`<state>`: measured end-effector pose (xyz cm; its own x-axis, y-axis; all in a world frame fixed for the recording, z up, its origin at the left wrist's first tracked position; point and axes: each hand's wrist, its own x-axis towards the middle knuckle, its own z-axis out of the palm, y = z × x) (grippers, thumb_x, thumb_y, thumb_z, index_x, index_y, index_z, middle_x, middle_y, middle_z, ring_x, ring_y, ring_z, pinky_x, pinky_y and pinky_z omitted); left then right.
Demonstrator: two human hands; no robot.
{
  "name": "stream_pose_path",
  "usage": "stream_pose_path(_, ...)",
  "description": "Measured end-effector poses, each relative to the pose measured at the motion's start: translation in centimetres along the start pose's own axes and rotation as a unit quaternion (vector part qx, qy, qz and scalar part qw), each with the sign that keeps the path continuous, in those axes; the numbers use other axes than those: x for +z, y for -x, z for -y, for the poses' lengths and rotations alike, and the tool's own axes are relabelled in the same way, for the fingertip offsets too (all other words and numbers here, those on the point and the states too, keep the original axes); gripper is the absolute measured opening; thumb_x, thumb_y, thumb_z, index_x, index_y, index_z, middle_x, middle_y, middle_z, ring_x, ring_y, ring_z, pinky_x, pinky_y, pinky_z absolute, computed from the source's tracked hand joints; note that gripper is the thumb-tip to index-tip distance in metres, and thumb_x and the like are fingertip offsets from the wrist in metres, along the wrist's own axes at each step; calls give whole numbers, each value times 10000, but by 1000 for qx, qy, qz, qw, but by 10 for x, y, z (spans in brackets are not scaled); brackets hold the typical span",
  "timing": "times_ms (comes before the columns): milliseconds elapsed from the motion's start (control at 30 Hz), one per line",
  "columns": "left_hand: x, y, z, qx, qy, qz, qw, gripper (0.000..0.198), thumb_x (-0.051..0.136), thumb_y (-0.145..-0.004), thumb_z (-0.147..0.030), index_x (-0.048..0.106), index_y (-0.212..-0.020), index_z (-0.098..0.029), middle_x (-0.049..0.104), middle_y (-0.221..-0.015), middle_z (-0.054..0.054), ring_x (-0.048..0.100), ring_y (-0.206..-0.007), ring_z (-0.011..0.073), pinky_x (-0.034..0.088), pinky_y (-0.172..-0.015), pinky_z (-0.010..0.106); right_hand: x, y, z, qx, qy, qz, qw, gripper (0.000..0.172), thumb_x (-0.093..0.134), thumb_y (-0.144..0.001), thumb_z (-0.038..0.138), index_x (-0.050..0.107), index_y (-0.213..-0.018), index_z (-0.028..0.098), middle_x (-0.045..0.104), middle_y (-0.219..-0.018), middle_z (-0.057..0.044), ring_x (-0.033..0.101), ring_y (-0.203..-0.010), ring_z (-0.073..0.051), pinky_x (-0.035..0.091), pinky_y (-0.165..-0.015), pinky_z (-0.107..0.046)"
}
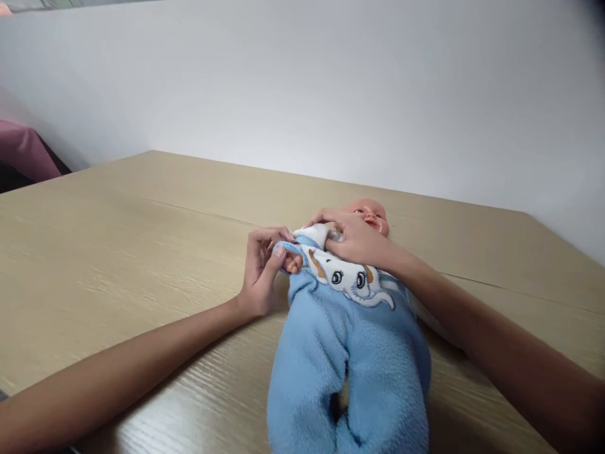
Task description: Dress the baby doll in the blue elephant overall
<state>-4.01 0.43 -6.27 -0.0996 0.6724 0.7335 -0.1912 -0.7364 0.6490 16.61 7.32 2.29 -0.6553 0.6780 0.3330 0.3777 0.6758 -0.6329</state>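
The doll (350, 315), dressed in a blue suit (378, 359) with an animal patch (347, 277), was laid face up on the table (142, 252), its head pointed away. It was placed between and below both hands. Its small hand (293, 261) was ringed by the cuff (290, 244), which was pinched by the left hand (261, 268). The white shoulder cloth (314, 234) was touched by the right hand's (357, 243) bent fingers; whether it was gripped could not be told. The table was backed by a pale wall (331, 94).
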Motion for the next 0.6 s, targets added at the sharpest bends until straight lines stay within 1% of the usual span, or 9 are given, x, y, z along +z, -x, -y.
stream_pose_path(100, 2, -6, -1, -115, 30, -4, 993, 145, 676, -1074, -386, 590, -1079, -269, 606, -999, 3, 581, -843, 140, 504, -782, 259, 3, 6, -2, 7, -12, 9, 1000, 285, 647, -906, 219, 767, -1164, 237, 812, -1194, -62, 750, -1082, -254, 549, -965, -389)
stream_pose_path(133, 1, -7, 0, -141, 15, -10, 990, 173, 699, -1061, -411, 602, -1068, -268, 601, -990, 0, 577, -851, 140, 500, -781, 250, 4, 8, -1, 1, -13, 12, 1000, 274, 639, -928, 239, 769, -1170, 244, 811, -1208, -63, 749, -1090, -254, 552, -977, -396)
stream_pose_path(200, 0, -7, 1, -170, -33, -27, 984, 223, 742, -1026, -456, 637, -1066, -263, 611, -1056, 12, 587, -955, 152, 500, -836, 241, 6, 11, 3, -7, -17, 2, 1000, 257, 624, -977, 293, 761, -1190, 250, 793, -1270, -71, 727, -1172, -261, 537, -1045, -414)
stream_pose_path(267, 0, -7, 3, -203, -46, -26, 978, 264, 760, -1000, -488, 654, -1071, -256, 621, -1134, 23, 589, -1067, 166, 496, -908, 239, 5, 16, 12, 24, -26, -24, 999, 268, 605, -1031, 391, 741, -1211, 245, 769, -1313, -81, 697, -1239, -267, 517, -1082, -416)
stream_pose_path(333, -1, -8, 5, -247, -21, -17, 969, 296, 765, -983, -505, 646, -1056, -245, 633, -1131, 22, 594, -1094, 167, 490, -941, 234, 1, 25, 23, 90, -40, -35, 995, 376, 521, -1085, 530, 735, -1172, 233, 778, -1215, -78, 704, -1152, -263, 528, -1007, -395)
stream_pose_path(400, -1, -8, 5, -290, 21, -17, 957, 335, 790, -956, -515, 623, -1016, -232, 644, -1088, 8, 611, -1063, 153, 493, -949, 224, -3, 36, 32, 153, -29, -8, 988, 517, 437, -1097, 647, 741, -1054, 230, 771, -1012, -51, 696, -951, -242, 523, -853, -365)
stream_pose_path(433, 0, -9, 6, -312, 45, -23, 949, 371, 819, -929, -525, 608, -1003, -229, 649, -1065, -1, 623, -1024, 144, 503, -926, 220, -5, 42, 35, 168, -13, 9, 986, 546, 445, -1085, 681, 740, -992, 231, 750, -920, -35, 671, -861, -230, 502, -783, -353)
stream_pose_path(500, 1, -11, 6, -353, 90, -35, 931, 472, 889, -852, -559, 580, -1005, -236, 655, -969, -24, 630, -877, 126, 520, -799, 212, -5, 50, 36, 166, 26, 27, 985, 499, 562, -1041, 681, 743, -910, 235, 724, -825, -15, 630, -771, -214, 466, -713, -338)
stream_pose_path(600, 4, -16, 9, -408, 124, -52, 903, 603, 968, -740, -586, 559, -1034, -254, 620, -781, -69, 555, -647, 101, 457, -599, 196, -2, 54, 29, 143, 13, 16, 989, 383, 713, -983, 607, 772, -891, 240, 760, -852, -16, 661, -818, -227, 489, -756, -329)
